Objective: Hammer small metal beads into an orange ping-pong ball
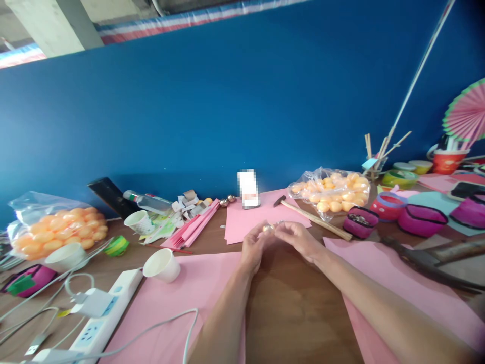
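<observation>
Fingertips (273,231) of left hand (253,246) and right hand (299,240) pinch small bell (268,228) between them

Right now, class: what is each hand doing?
Left hand: fingers closed on a small pale object.
Right hand: fingertips pinched at the same object; grip unclear.

I am seeing pink paper sheets (250,220) lying on the brown wooden surface (295,303). Left of the pink sheets, a white power strip (106,316) and white cup (162,265) are showing. Right of them, orange balls are filling a clear bag (331,192), beside magenta pouches (422,220). Behind them, a deep blue wall (227,101) is standing.
</observation>
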### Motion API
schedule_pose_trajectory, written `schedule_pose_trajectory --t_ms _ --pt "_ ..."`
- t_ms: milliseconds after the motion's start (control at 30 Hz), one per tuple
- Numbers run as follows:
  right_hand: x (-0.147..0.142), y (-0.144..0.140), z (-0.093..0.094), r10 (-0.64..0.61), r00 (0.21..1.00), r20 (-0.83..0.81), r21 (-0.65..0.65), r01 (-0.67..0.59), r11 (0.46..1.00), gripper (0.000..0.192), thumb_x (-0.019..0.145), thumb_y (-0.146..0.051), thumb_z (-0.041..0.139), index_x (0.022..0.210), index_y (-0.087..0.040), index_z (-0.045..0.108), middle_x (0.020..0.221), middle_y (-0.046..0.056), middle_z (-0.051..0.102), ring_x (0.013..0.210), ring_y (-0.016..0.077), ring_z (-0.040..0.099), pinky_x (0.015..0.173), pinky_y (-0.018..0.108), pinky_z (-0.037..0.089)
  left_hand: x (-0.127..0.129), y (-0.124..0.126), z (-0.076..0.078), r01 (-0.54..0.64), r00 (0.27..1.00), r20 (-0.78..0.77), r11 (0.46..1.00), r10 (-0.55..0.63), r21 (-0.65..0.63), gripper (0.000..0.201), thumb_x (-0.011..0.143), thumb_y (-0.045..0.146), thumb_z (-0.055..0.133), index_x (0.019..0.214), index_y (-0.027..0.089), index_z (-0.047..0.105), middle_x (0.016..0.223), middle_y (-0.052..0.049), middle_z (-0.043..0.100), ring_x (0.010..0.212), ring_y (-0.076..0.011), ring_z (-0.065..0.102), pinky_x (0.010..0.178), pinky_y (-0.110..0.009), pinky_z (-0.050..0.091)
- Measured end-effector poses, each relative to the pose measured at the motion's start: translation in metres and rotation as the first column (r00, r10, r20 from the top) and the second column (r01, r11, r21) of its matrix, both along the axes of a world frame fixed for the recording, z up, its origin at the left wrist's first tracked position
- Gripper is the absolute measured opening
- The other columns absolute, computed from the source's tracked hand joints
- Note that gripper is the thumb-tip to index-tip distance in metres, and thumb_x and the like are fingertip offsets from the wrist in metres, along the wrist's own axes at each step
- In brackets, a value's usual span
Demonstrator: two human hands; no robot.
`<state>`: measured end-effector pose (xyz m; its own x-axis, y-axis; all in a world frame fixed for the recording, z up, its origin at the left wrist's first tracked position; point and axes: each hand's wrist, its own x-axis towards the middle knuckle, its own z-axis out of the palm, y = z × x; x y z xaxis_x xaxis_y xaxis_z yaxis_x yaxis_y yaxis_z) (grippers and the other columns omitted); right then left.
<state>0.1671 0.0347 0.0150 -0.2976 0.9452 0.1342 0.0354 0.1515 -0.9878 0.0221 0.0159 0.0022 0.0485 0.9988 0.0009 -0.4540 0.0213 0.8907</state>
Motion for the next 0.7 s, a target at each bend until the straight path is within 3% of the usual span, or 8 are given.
schedule_pose_trajectory --t_ms 700 --pt "-0.0033 -0.003 0.0013 -0.068 0.998 0.016 0.032 0.068 0.997 0.024 0.069 -0.039 0.058 0.072 -0.015 0.059 0.073 0.001 0.06 0.072 0.015 0.053 0.07 0.028 0.04 0.002 0.0014 -0.0033 -0.028 0.999 -0.021 1.0 0.029 0.014 0.053 0.066 0.03 0.066 0.116 0.015 0.052 0.099 -0.011 0.065 0.087 -0.0213 0.061 0.085 -0.04 0.043"
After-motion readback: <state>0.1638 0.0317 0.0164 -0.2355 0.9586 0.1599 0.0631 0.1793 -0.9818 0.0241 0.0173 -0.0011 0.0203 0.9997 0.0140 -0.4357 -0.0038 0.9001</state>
